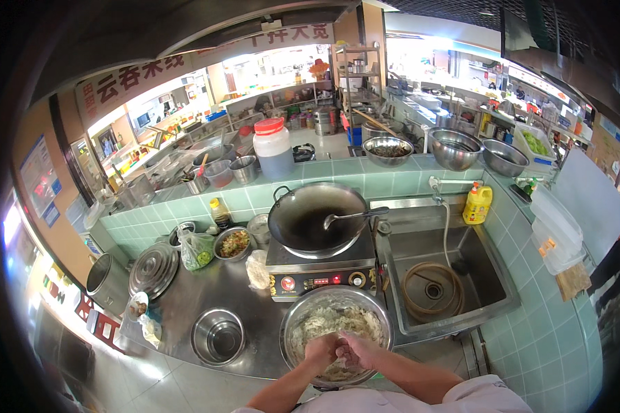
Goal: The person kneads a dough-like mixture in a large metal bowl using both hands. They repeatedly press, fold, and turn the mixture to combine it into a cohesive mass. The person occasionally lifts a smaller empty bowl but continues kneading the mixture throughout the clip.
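A wide stainless steel bowl point(288, 330) stands against the counter's front edge, holding pale, shaggy dough point(315, 321). Over it my left hand point(322, 349) is curled, its fingertips hidden. My right hand point(358, 350) meets it, fingers bent; whether dough lies between the hands cannot be made out. Behind the bowl, a dark wok point(302, 222) with a metal ladle point(336, 218) rests on an induction cooker point(320, 266). Left of the dough bowl stands a smaller steel bowl point(218, 336), apparently with clear liquid.
To the right is a steel sink point(475, 273) with a coiled hose point(407, 294). A bowl of chopped vegetables point(233, 243), a plastic bag point(196, 249) and a stack of metal lids point(152, 269) sit at the back left. A tiled ledge point(310, 169) carries a large jar point(273, 149) and metal bowls.
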`<state>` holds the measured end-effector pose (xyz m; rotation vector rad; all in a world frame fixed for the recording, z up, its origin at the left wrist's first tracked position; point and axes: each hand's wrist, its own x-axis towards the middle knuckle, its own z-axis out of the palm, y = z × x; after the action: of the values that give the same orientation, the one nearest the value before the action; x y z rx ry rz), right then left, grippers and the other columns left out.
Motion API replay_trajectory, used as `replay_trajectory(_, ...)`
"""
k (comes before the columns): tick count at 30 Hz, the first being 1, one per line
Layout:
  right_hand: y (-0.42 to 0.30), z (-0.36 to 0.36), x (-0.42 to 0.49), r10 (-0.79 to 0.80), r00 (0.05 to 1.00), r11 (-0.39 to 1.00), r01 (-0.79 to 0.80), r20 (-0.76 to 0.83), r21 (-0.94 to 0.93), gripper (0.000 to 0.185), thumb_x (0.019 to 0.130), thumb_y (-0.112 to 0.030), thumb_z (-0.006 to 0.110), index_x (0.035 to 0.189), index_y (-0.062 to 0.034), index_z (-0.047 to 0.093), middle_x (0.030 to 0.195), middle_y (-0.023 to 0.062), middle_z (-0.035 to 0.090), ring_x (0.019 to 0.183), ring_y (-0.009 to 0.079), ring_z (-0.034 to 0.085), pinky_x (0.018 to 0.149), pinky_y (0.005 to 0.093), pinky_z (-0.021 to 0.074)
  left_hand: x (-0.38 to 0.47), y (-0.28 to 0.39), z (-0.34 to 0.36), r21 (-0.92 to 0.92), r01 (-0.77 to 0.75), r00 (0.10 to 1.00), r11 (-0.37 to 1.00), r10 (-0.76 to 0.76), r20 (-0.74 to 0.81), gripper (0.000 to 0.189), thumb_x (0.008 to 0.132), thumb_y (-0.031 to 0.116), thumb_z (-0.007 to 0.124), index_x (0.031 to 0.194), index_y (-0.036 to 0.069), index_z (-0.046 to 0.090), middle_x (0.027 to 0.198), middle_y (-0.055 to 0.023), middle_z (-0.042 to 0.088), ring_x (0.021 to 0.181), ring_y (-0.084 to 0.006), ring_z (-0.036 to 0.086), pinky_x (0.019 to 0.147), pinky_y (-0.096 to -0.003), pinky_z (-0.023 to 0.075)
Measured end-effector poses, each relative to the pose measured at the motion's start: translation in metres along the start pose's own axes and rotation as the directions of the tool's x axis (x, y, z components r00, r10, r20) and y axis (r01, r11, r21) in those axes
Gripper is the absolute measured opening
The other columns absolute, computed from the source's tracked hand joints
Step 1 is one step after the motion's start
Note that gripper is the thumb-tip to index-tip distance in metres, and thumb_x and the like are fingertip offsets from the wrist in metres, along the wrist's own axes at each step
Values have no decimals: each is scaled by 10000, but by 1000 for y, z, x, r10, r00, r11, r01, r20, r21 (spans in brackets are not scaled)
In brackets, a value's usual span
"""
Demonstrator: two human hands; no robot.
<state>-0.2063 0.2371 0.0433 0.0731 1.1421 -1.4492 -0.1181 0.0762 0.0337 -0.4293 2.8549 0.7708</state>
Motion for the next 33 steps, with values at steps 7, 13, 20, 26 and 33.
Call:
replay_trajectory(7, -15, 18, -49, -248, 964, 936, 264, 96, -231, 561, 1067, -528, 484, 1495, -171, 542, 1329, 66, 649, 1100, 168, 676, 871, 350, 559, 18, -40, 58, -910, 115, 978, 399, 112, 173, 307, 986, 266, 623, 1251, 121, 672, 1174, -149, 722, 1098, -316, 686, 885, -425, 565)
replay_trajectory(13, -28, 13, -61, -180, 890, 878, 338, 419, -339, 478, 1113, -378, 464, 1504, -111, 525, 1435, 41, 582, 1279, 147, 546, 1060, 343, 464, -7, -3, 16, -239, -555, 828, 797, 557, -69, 399, 986, 280, 625, 1360, 143, 605, 1244, -121, 697, 1186, -325, 639, 947, -436, 549)
replay_trajectory(20, -75, 22, -88, 58, 735, 701, 452, 675, -552, 435, 1093, -352, 529, 1433, -90, 600, 1307, 29, 653, 1166, 127, 582, 1025, 312, 470, -29, 24, -24, -265, -457, 872, 849, 487, 55, 473, 966, 298, 644, 1388, 102, 559, 1196, -156, 705, 1064, -331, 689, 919, -418, 552)
replay_trajectory(26, -106, 51, -118, 321, 719, 413, 480, 617, -774, 423, 1044, -420, 612, 1276, -85, 724, 1104, 43, 733, 958, 133, 653, 842, 302, 533, -24, 40, -68, -566, 161, 768, 808, 258, 586, 331, 956, 239, 634, 1140, -32, 686, 943, -127, 740, 886, -281, 693, 820, -409, 548)
replay_trajectory(33, -86, 30, -84, 191, 797, 547, 398, 573, -736, 489, 1044, -438, 570, 1344, -63, 660, 1133, 73, 715, 934, 175, 670, 809, 343, 555, -17, 45, -72, -158, -320, 876, 934, 355, 326, 357, 879, 348, 683, 1136, 105, 734, 963, -93, 773, 855, -277, 717, 775, -405, 555)
